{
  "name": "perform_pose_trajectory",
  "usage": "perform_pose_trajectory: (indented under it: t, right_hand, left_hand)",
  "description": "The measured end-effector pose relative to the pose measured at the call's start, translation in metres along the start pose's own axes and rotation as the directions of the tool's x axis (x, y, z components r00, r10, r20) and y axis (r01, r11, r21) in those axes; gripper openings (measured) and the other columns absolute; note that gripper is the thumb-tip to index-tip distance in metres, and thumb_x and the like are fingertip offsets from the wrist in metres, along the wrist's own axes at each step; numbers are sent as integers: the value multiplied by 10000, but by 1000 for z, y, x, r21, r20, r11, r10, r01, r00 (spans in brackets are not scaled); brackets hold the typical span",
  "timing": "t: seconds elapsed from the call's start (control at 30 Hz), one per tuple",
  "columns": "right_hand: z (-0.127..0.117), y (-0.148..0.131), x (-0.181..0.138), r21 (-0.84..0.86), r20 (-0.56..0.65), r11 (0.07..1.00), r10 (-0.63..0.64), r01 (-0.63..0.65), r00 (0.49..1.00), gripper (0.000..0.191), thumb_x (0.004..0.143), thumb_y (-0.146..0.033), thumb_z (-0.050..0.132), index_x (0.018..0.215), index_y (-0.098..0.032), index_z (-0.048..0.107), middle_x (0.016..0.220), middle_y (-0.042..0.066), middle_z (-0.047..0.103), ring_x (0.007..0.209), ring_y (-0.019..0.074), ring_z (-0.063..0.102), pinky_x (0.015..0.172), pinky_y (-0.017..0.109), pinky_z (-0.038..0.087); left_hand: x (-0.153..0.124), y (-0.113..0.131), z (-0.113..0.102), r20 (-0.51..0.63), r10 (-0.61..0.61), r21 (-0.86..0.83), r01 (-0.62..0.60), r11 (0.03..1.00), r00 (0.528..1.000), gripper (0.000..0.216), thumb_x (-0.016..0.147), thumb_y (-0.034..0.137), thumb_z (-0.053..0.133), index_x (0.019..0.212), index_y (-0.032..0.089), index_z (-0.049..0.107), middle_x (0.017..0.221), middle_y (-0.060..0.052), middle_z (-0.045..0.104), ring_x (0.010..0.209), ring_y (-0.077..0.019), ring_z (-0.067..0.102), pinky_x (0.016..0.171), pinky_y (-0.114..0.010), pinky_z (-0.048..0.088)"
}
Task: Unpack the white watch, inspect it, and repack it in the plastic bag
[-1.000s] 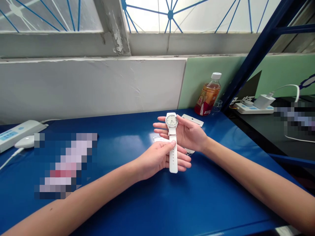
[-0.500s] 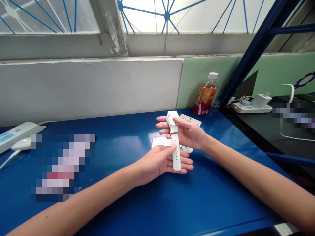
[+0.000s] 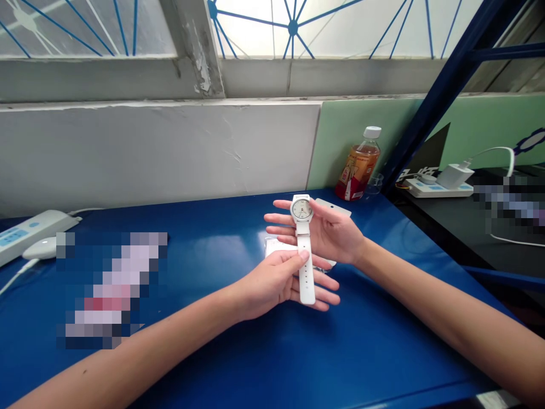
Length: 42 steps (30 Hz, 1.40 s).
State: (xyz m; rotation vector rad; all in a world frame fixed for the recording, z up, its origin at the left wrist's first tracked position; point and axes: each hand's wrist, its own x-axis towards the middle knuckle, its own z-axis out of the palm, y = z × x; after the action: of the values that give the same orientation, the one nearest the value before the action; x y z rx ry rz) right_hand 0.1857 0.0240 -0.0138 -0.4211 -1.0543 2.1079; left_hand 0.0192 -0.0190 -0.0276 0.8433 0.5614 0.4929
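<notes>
A white wristwatch with a round dial and a long punched strap is held up above the blue table. My left hand pinches the strap between thumb and fingers, and the strap's end hangs down over those fingers. At the dial, my right hand has its thumb by the case edge and its fingers stretched behind the watch. A small white packet lies on the table behind the hands, partly hidden. A white card shows beyond my right thumb.
A bottle of reddish drink stands against the green panel. A white power strip lies at the left of the blue table, near a pixelated item. A blue post rises at the right.
My right thumb has moved off the dial to its edge, so the face now shows. My right fingers are spread a little further, and the strap's lower end sits slightly lower.
</notes>
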Motion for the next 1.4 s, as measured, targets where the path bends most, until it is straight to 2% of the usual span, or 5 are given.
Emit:
perform_pose_trajectory:
  t: [0.17,0.6,0.97,1.23,1.4]
  right_hand:
    - [4,-2,-2,10,-19,998,-55,55,998,645,961,-598,306,1188,-81,615,1371,188,594,1325,272,514,1163,420,302]
    - [3,-1,0,-36,-32,999,1,-2,999,598,1000,-552,253,1222,-139,624,1321,125,643,1282,236,556,1116,397,358]
    - [0,-10,-3,-39,-24,999,11,-12,1000,595,949,-614,360,1220,-150,616,1351,141,614,1229,294,590,1092,492,377]
    - [-3,-9,-4,10,-10,1000,-12,12,1000,709,940,-660,293,1234,-92,599,1394,183,572,1306,307,522,1140,478,323]
    - [-2,-5,-4,9,1,1000,-16,16,1000,630,970,-562,245,1287,-125,570,1406,135,576,1317,288,516,1153,478,296]
  left_hand:
    - [3,0,-1,-98,29,-14,-31,999,995,365,993,334,519,997,24,711,977,-221,739,877,-263,741,871,-409,555]
    - [1,-2,0,12,-70,-38,70,997,997,386,1031,337,438,1043,57,704,1048,-219,732,950,-273,733,894,-424,544]
    - [5,3,-2,-52,-1,-32,-1,999,999,398,1031,331,442,1009,47,721,1000,-211,744,908,-258,739,910,-422,530]
    - [7,3,-4,-89,4,-34,-7,999,996,422,1042,313,406,1021,20,709,1018,-232,736,890,-252,742,878,-398,547]
    - [7,3,-1,-107,-36,-38,32,999,994,424,1041,312,406,1004,18,709,998,-230,737,875,-250,742,858,-387,552]
